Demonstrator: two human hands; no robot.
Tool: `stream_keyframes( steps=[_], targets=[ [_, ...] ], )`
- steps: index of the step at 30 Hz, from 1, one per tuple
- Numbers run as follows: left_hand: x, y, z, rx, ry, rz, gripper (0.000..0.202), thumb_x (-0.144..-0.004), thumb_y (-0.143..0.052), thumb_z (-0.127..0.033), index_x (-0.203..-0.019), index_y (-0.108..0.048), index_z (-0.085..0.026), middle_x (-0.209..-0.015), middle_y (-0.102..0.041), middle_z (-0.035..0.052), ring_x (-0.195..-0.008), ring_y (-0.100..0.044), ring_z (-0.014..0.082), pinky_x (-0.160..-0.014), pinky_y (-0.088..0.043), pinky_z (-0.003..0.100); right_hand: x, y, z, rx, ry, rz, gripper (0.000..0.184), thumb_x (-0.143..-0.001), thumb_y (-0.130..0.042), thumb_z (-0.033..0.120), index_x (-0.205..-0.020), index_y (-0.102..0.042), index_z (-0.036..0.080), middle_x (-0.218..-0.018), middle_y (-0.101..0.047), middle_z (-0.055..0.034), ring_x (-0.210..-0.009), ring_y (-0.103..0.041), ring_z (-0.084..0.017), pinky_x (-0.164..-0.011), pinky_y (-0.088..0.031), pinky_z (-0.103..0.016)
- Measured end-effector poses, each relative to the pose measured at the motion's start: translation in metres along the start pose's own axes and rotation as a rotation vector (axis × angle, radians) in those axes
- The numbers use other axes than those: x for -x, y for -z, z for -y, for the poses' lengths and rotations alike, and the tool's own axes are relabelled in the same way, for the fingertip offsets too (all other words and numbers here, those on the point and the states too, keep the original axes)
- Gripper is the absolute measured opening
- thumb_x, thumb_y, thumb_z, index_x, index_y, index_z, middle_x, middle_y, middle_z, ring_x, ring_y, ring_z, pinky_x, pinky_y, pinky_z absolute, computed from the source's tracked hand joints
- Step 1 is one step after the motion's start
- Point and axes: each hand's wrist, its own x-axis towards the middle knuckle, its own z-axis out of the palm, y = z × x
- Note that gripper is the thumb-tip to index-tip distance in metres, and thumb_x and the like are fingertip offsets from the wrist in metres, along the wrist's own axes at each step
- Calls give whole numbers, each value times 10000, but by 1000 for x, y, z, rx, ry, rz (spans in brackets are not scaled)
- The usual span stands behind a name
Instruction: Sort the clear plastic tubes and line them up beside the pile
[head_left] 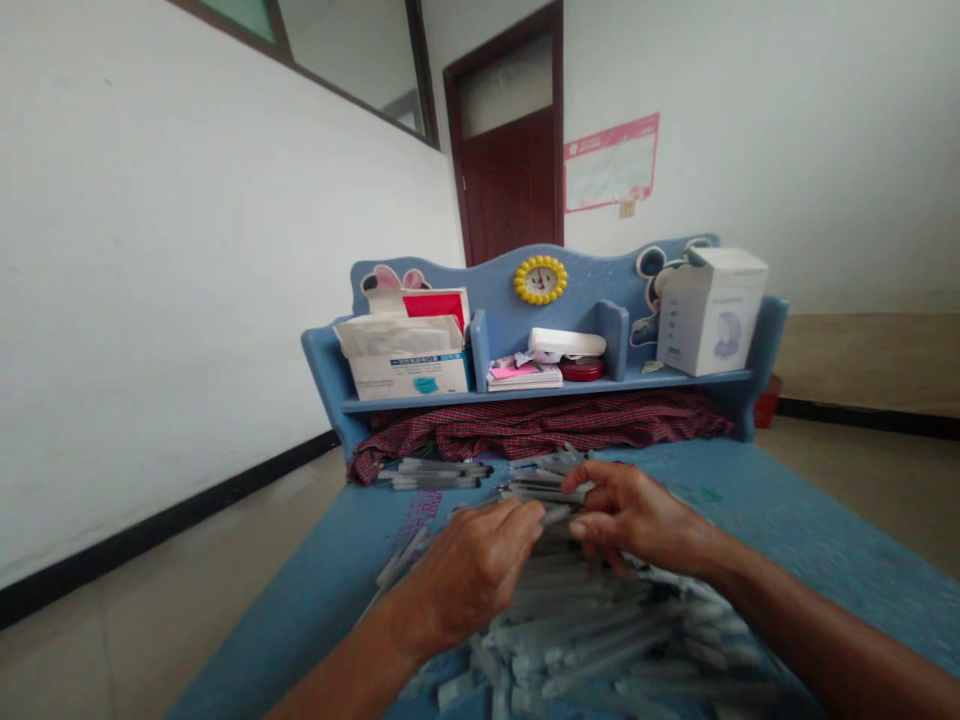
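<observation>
A large heap of translucent pens (592,640), blurred in part, lies across the front of the blue table. Above its left side is my left hand (480,560), its fingers pressed together and pointing right; whatever they may hold is hidden. My right hand (637,515) reaches in from the right with the thumb and index finger apart, and no pen shows clearly in its grasp. Its index fingertip is near a small group of pens (532,490) behind the heap. Farther left lies a neat bundle of pens (435,473). More pens (401,560) lie beside my left wrist.
A blue shelf (405,403) stands along the table's back, with a checked cloth (525,425) bunched under it. On it are a mask box (409,372), a red round tin (582,370) and a white box (709,315). A yellow flower-shaped clock (540,280) is on its backboard.
</observation>
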Motion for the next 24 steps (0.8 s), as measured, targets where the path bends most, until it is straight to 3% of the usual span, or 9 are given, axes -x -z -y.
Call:
stream_keyframes(
  steps=[5,12,16,24],
  targets=[
    [0,1,-1,6,2,1,176,-926,-385,-160,-991,-549,-160,-781,-632,48,-734,-630,153,-667,-509,242,1,-2,1,101,-20,-42,344,-800,-528,485,-685,-473,165,-494,-583,26,-286,-444,-64,-288,-256,-152],
    [0,1,-1,47,23,8,180,-925,-383,-153,-1010,-542,-159,-785,-640,52,-737,-635,158,-661,-502,243,1,4,0,-62,32,-30,218,-725,-613,323,-805,-491,161,-603,-633,22,-380,-554,-91,-369,-365,-176],
    [0,2,-1,55,34,28,185,-927,-373,-152,-1012,-538,-161,-802,-644,56,-753,-633,160,-670,-497,247,1,2,4,-68,88,-126,196,-721,-609,284,-811,-474,175,-671,-649,18,-439,-597,-98,-374,-334,-165],
    [0,2,-2,24,52,99,196,-927,-361,-152,-1006,-540,-141,-806,-649,65,-726,-633,170,-643,-495,264,-1,-1,6,-62,111,-194,177,-675,-629,247,-768,-500,169,-567,-606,46,-396,-557,-91,-366,-309,-172]
  ],
)
